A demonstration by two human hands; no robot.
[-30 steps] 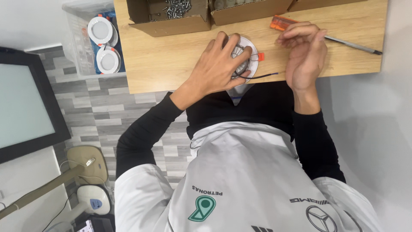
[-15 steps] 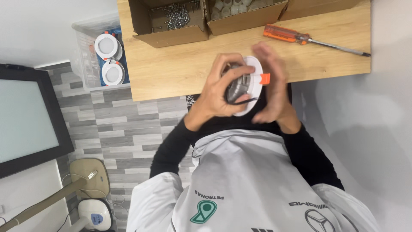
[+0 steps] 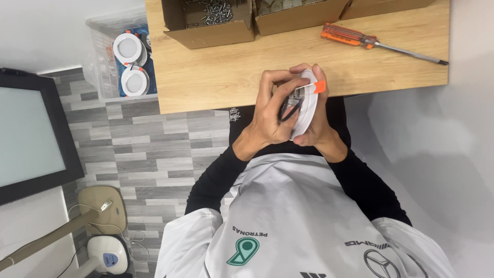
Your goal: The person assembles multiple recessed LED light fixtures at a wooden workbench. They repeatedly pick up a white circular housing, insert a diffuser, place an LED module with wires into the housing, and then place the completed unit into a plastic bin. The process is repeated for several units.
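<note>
A: In the head view, what do the hands hold?

B: Both hold one round white downlight fitting [image 3: 307, 105], raised at the near edge of the wooden table [image 3: 216, 77], in front of the person's chest. The left hand [image 3: 272, 116] wraps its back, fingers curled close over the dark middle part and the metal spring clip [image 3: 297, 92]. The right hand [image 3: 320, 123] cups the white rim from the other side, its fingers closed along the edge.

A: And the orange bit?

B: A small orange tab [image 3: 319, 86] sticks out at the top of the fitting, just beside the right fingertips.

A: What lies on the table?

B: An orange-handled screwdriver [image 3: 378, 44] lies flat, well apart from the hands, with its tip pointing to the table's right end. At the far edge stand open cardboard boxes; the left box [image 3: 206, 33] holds loose screws [image 3: 216, 10].

A: Beside the table?

B: A clear plastic bin [image 3: 103, 56] to its left holds two more round white fittings [image 3: 135, 81]. A dark-framed screen [image 3: 31, 134] sits further left, above a grey tiled floor [image 3: 134, 149].
</note>
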